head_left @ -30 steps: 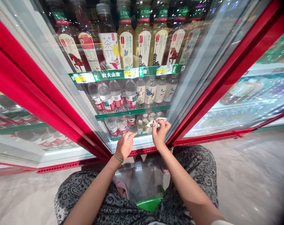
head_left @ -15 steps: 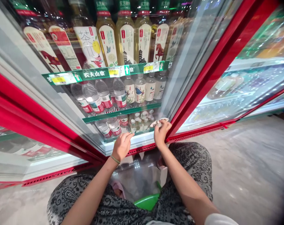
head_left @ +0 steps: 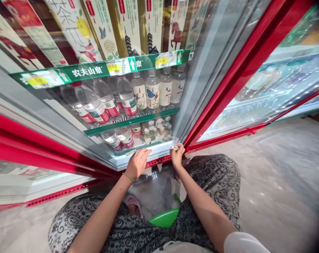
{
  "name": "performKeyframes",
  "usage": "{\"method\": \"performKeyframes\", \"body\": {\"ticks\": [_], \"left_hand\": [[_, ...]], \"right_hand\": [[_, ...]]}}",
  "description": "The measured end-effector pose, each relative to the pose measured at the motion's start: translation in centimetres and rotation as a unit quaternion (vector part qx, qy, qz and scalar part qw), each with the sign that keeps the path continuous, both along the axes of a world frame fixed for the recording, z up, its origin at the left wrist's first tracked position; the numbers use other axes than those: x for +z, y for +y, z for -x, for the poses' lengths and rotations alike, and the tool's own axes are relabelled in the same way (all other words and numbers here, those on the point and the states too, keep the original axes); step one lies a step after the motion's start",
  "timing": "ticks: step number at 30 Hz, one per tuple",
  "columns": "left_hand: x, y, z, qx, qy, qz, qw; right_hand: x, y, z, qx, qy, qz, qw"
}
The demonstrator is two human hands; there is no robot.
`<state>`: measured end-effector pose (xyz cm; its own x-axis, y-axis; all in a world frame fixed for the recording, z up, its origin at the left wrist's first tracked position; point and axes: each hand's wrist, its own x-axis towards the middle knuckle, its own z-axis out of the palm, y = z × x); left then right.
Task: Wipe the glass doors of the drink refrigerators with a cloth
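A glass-fronted drinks cooler with a red frame stands before me, bottles showing on its shelves. My right hand is closed on a crumpled pale cloth at the lower right corner of the glass, beside the red frame. Near the bottom edge of the door, left of it, is my left hand, its fingers stretched out and holding nothing. Whether its fingertips touch the glass I cannot tell.
A green plastic object lies between my knees, partly hidden. Pale marble floor extends to the right. Neighbouring cooler doors stand at both sides. Green shelf strips run behind the glass.
My right hand has moved down with the cloth, from the lower glass to its bottom corner. My left hand has barely moved. The view has shifted closer to the cooler.
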<state>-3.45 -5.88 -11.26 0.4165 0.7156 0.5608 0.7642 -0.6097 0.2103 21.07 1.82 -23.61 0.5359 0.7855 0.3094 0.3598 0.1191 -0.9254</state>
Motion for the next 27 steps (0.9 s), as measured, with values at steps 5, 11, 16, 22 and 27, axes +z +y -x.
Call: {"method": "performKeyframes", "body": {"ticks": [5, 11, 16, 22, 27], "left_hand": [[-1.7, -0.2, 0.6, -0.01, 0.009, 0.044, 0.999], [-2.5, -0.5, 1.6, -0.003, 0.041, 0.075, 0.996], [-3.2, -0.8, 2.9, 0.009, 0.038, 0.076, 0.996], [-3.9, -1.1, 2.8, -0.003, 0.047, 0.08, 0.996], [-3.7, -0.6, 2.4, -0.013, 0.049, 0.076, 0.996]], "right_hand": [[0.6, 1.4, 0.9, -0.078, 0.005, 0.0, 0.997], [-0.2, -4.6, 10.1, 0.112, -0.046, -0.006, 0.993], [0.9, -2.0, 4.4, 0.097, -0.047, -0.001, 0.994], [2.5, -0.1, 0.9, 0.016, -0.029, 0.0, 0.999], [2.2, -3.3, 4.7, 0.163, -0.044, 0.001, 0.986]]}}
